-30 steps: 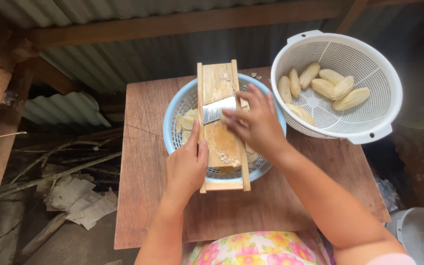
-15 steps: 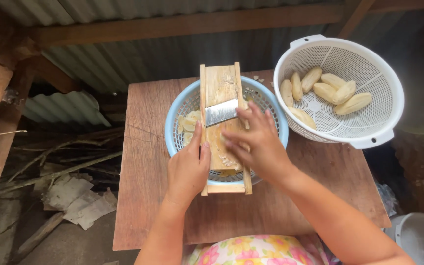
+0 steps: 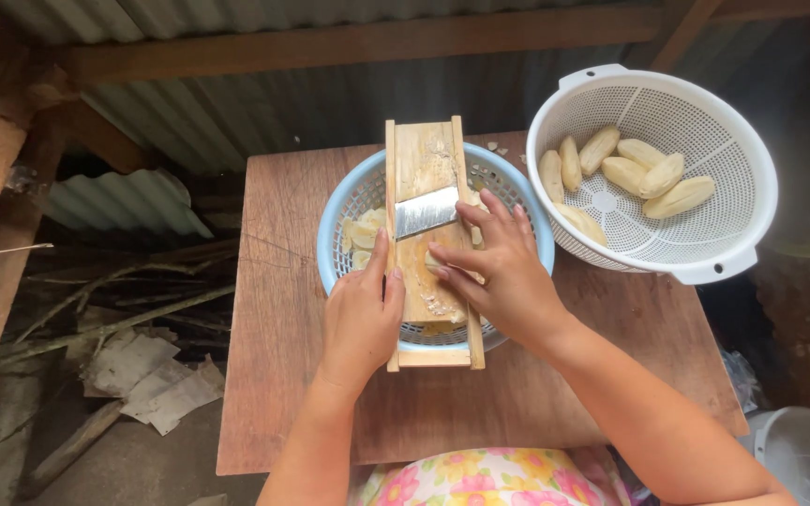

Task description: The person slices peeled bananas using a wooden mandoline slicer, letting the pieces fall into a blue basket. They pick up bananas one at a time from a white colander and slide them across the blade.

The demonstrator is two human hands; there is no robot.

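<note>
A wooden slicer board (image 3: 421, 159) with a metal blade (image 3: 426, 212) lies across a light blue basket (image 3: 339, 201) on a brown wooden table (image 3: 274, 309). My left hand (image 3: 360, 319) grips the board's left rail. My right hand (image 3: 503, 267) presses a small pale piece of peeled banana (image 3: 433, 263) onto the board just below the blade. Thin banana slices (image 3: 360, 236) lie in the blue basket under the board.
A white colander (image 3: 705, 244) holding several peeled bananas (image 3: 622, 173) overhangs the table's back right corner. Corrugated metal sheets form the wall behind. Sticks and paper scraps lie on the ground at left. A white bucket (image 3: 803, 454) stands low right.
My right hand slid the banana piece from the blade down toward me, then came back up a little. The left hand stayed on the rail.
</note>
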